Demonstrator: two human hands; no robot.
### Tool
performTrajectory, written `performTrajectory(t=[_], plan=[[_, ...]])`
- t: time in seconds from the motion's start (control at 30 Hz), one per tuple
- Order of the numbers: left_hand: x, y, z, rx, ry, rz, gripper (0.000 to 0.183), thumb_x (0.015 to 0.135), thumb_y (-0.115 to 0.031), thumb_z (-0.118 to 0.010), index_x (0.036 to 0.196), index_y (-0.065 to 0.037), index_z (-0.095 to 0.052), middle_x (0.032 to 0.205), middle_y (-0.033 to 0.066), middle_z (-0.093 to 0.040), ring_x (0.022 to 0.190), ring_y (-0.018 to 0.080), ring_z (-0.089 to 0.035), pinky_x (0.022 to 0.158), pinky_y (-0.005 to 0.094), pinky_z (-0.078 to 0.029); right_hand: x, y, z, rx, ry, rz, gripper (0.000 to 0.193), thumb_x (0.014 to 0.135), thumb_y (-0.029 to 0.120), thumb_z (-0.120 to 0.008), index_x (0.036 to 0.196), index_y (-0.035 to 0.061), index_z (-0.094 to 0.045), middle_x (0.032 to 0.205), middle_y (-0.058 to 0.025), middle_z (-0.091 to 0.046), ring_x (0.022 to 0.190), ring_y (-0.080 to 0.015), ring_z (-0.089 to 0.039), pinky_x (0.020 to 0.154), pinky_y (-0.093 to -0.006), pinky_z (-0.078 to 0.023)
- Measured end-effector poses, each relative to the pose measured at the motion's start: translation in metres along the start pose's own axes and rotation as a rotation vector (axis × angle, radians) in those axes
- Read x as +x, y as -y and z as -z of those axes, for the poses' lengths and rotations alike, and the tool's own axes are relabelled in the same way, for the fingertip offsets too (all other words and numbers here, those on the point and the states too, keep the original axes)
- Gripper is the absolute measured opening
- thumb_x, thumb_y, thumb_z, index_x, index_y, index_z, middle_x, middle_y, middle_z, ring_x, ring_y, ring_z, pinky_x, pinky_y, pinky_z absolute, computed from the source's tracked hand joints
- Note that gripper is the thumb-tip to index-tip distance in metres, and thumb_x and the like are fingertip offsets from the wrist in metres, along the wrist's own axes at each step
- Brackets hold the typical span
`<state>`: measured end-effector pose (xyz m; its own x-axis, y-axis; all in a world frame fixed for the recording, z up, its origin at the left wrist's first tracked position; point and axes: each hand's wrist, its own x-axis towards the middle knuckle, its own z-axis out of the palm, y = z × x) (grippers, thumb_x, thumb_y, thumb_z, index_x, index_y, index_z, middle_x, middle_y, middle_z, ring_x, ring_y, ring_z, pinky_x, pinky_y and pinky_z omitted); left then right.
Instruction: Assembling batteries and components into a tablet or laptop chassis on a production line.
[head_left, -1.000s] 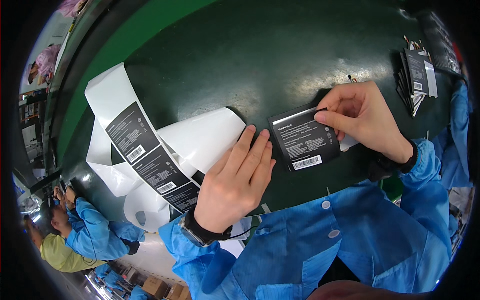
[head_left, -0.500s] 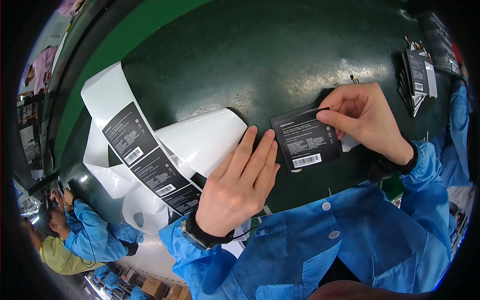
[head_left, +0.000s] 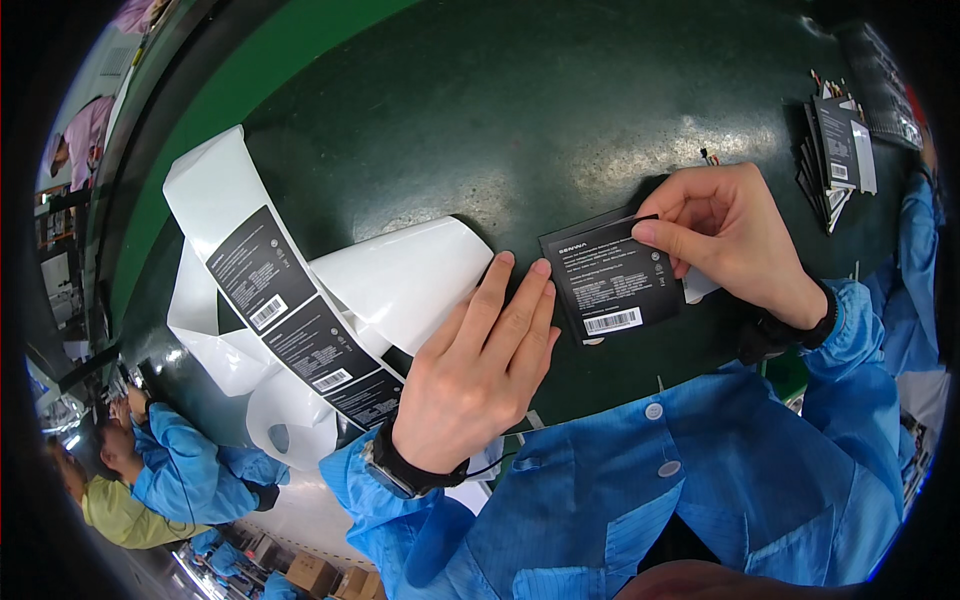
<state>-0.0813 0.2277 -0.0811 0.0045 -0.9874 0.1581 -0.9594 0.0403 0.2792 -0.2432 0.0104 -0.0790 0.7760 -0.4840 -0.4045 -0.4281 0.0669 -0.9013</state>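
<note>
A black printed label point(head_left: 612, 285) with a white barcode lies over a flat dark battery point(head_left: 590, 227), slightly askew to it. The battery's edge shows past the label at the top, and small coloured wires point(head_left: 708, 157) stick out beyond my right hand point(head_left: 745, 245). That hand pinches the label's upper right corner between thumb and fingers. My left hand point(head_left: 470, 385) is stretched out flat on the table, its fingertips at the left edge of the label and battery. Whether they press on it I cannot tell. Left of it, a strip of white backing point(head_left: 215, 190) carries several black labels point(head_left: 252, 265).
Loops of white backing point(head_left: 405, 275) curl over the dark green table point(head_left: 450, 110) beside my left hand. At the far right, several labelled batteries point(head_left: 835, 150) are piled near clear plastic packaging point(head_left: 880, 85). Co-workers in blue point(head_left: 190, 470) sit at the lower left.
Almost nothing differs. Both hands, the label and the battery hold their places; a co-worker at the left has shifted slightly.
</note>
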Motion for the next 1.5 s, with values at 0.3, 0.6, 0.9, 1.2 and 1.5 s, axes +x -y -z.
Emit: performTrajectory(t=[0.3,0.6,0.9,1.2,1.5], plan=[[0.003,0.000,0.002,0.026,0.043,-0.038,0.045,0.082,-0.010,-0.077,0.126,0.001,-0.071,0.141,0.0109,-0.064,0.122,0.0329,-0.063,0.092,0.0381,-0.055,0.000,0.000,0.000,-0.012,-0.006,0.019,0.010,0.092,0.004,-0.077,0.092,-0.0055,-0.073,0.074,-0.0055,-0.072,0.059,-0.0067,-0.064,0.052,-0.0210,-0.050],[0.002,-0.004,0.002,0.072,0.081,-0.056,0.046,0.082,-0.008,-0.074,0.127,0.001,-0.070,0.143,0.0108,-0.063,0.124,0.0341,-0.062,0.096,0.0406,-0.053,0.000,0.001,-0.001,-0.064,-0.029,0.034,0.017,0.094,0.009,-0.075,0.091,-0.0068,-0.073,0.072,-0.0064,-0.071,0.057,-0.0077,-0.064,0.051,-0.0216,-0.050],[0.000,-0.007,0.000,0.156,0.111,-0.077,0.059,0.074,-0.005,-0.071,0.132,0.004,-0.066,0.145,0.0130,-0.061,0.127,0.0356,-0.060,0.102,0.0424,-0.051,-0.003,0.029,0.003,-0.442,-0.059,0.089,0.028,0.096,0.021,-0.070,0.090,-0.0063,-0.074,0.060,-0.0156,-0.067,0.051,-0.0211,-0.067,0.050,-0.0302,-0.050],[-0.004,-0.014,0.000,0.162,0.106,-0.035,0.054,0.078,-0.010,-0.069,0.130,0.006,-0.067,0.146,0.0145,-0.060,0.129,0.0362,-0.059,0.107,0.0444,-0.048,-0.006,0.014,0.024,-0.687,-0.262,0.495,0.038,0.091,0.022,-0.076,0.115,-0.0056,-0.068,0.073,-0.0146,-0.071,0.063,-0.0270,-0.070,0.056,-0.0360,-0.052],[-0.002,-0.022,0.003,0.135,0.164,0.036,0.056,0.086,-0.011,-0.065,0.140,0.002,-0.061,0.153,0.0127,-0.054,0.142,0.0358,-0.049,0.115,0.0484,-0.042,-0.037,-0.019,0.051,-1.137,0.191,0.629,0.103,0.076,0.037,-0.081,0.159,-0.0009,-0.032,0.166,-0.0174,-0.031,0.156,-0.0351,-0.026,0.128,-0.0524,-0.023]])
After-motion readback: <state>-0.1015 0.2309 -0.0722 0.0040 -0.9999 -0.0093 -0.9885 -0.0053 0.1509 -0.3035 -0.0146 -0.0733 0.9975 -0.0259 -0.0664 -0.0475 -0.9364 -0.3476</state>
